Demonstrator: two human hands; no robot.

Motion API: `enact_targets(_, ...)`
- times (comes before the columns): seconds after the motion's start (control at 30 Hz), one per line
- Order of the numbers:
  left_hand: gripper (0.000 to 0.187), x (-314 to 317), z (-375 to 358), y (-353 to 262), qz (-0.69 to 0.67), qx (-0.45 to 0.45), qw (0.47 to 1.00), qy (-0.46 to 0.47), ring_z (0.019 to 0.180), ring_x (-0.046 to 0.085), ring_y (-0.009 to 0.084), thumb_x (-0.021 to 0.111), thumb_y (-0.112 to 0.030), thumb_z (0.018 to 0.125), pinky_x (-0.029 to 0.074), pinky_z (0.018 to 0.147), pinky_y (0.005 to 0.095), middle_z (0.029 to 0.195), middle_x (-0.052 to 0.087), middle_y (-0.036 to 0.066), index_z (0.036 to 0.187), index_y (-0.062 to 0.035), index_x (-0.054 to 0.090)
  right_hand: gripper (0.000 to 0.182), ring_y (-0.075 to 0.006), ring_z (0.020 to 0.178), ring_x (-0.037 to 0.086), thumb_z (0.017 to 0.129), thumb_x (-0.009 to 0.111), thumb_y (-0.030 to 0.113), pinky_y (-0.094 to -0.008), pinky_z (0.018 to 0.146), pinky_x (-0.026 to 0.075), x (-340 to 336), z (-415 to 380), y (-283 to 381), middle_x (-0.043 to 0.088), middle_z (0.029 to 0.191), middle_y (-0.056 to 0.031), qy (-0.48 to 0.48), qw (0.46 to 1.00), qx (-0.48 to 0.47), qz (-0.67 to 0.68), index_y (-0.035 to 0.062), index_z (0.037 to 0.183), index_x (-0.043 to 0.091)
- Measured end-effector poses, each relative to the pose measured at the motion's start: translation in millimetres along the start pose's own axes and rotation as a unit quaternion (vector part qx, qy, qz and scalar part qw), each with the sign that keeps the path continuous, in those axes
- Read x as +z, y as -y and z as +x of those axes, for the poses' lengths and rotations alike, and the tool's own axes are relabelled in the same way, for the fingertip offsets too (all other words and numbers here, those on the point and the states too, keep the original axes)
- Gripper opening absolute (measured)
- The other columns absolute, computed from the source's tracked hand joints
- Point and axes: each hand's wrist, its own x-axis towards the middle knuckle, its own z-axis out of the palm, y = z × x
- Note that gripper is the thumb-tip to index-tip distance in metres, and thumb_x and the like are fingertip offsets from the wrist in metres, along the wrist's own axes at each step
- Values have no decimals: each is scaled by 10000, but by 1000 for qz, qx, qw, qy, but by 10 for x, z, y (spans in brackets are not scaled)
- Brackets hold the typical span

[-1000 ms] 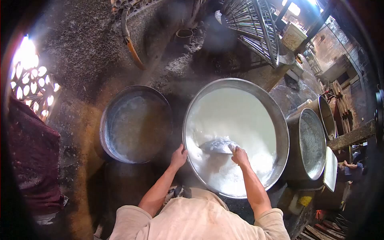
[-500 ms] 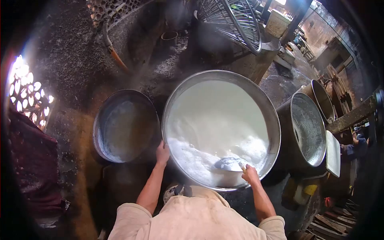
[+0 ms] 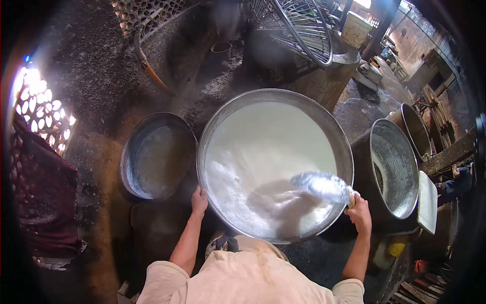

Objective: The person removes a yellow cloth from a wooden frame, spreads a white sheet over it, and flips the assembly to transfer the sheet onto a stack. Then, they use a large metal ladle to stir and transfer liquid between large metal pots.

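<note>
A large round metal pot (image 3: 346, 137) stands in front of me, holding a milky white liquid (image 3: 273, 137) with foam along its near side. My left hand (image 3: 199, 200) grips the pot's left rim, fingers hooked at the edge. In my right hand (image 3: 359, 213) is the short handle of a metal scoop (image 3: 320, 184), raised above the liquid near the right rim. The scoop's wide, shiny head points left and is slightly blurred. Its shadow falls across the foam below.
Left of the pot sits a darker, shallower pan (image 3: 132, 187). Tall metal vats (image 3: 375, 175) stand at the right, with a white board (image 3: 428, 202) against one. A metal-barred frame (image 3: 298, 30) lies at the back. Another person's arm (image 3: 458, 177) shows at far right.
The scoop has come up out of the foam and moved right, toward the rim, with my right hand. Foam has spread thinner. My left hand stays on the rim.
</note>
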Motion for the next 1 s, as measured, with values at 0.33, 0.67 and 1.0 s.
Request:
enact_targets(0.33,474,-5,126,192,77,-12,997,2,1112,519,348,518,-215,889,408,924,367,1167,548,242,1293,12,419,417,-200,452,560,620,591,31,-345,376,471,1287,906,-472,560,583,-115,-59,992,61,88,-3,1029,520)
enact_targets(0.67,476,-107,126,102,40,-28,998,44,1007,589,303,582,-208,845,447,841,350,1058,605,225,1248,19,467,393,-196,449,545,622,598,34,-336,377,470,2214,401,-150,559,625,-110,36,985,75,149,2,1003,505)
enact_targets(1.0,542,-245,508,260,-115,-50,984,130,963,591,216,646,-172,758,452,825,316,1074,622,145,1244,3,484,306,-202,472,576,625,621,58,-337,398,488,2757,-244,631,585,620,-134,89,979,75,168,-22,896,505)
